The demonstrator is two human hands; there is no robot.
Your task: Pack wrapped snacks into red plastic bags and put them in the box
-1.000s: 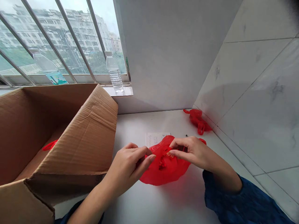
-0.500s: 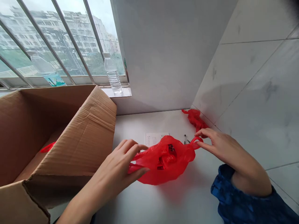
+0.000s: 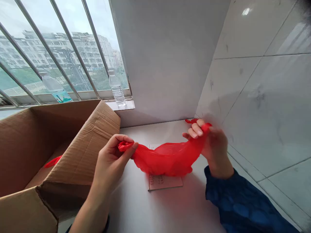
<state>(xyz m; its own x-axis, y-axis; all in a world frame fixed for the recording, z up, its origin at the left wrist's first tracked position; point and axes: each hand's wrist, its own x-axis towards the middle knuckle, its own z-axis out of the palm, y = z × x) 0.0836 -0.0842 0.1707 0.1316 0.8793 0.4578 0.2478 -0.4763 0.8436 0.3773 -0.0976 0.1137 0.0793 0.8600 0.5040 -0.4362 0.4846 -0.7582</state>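
A red plastic bag (image 3: 167,160) is stretched between my two hands above the white surface, its middle sagging. My left hand (image 3: 114,157) pinches the bag's gathered left end between thumb and fingers. At the other side my right hand (image 3: 210,140) is closed around the right end, partly blurred, with a twist of red plastic standing up past its fingers. The bag's contents do not show through from this angle. Beneath it lies a notebook (image 3: 165,183) with handwriting, mostly covered by the bag.
An open cardboard box (image 3: 82,155) stands at the left, with a bit of red plastic (image 3: 52,161) inside. Two clear bottles, one plain (image 3: 117,90) and one labelled (image 3: 57,89), stand by the barred window. More red plastic (image 3: 190,121) lies in the back corner, behind my right hand.
The bag has been lifted and pulled out lengthwise. My left hand has closed on its left end; my right hand has risen and wrapped round the other. More of the notebook shows below.
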